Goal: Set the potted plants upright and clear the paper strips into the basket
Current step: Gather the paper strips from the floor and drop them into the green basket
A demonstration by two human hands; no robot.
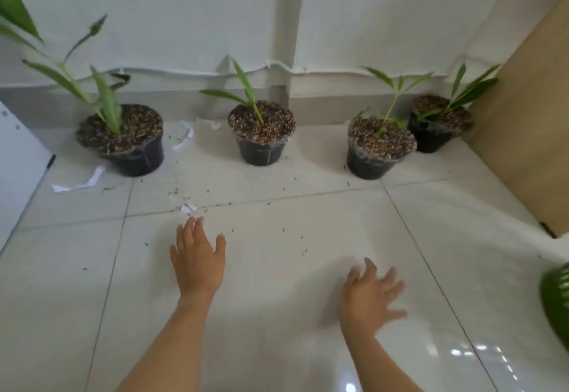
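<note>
Head view: the left hand (197,260) reaches forward, palm down, fingers straight and close together, holding nothing; its fingertips (192,222) lie just short of a small crumpled scrap of white paper (188,208) on the glossy white floor tiles (277,299). The right hand (369,294) hovers lower and nearer the camera, fingers spread wide and blurred, also empty.

Farther out, dark specks of spilled soil (191,190) dot the tiles around the scrap. A long white paper strip (80,182) lies beside the leftmost black plastic pot with a tall broad-leaved plant (129,142), which leans slightly. More white paper pieces (186,136) sit near the wall between that pot and the middle black pot holding a small green shoot (261,132). To the right, a black pot with a thin pale-green seedling (380,151) stands just in front of another black pot with narrow leaves (438,123) tucked by a tan wooden panel (532,132). All four stand along the white wall (184,6). A blurred green basket edge (557,302) shows at the far right.
</note>
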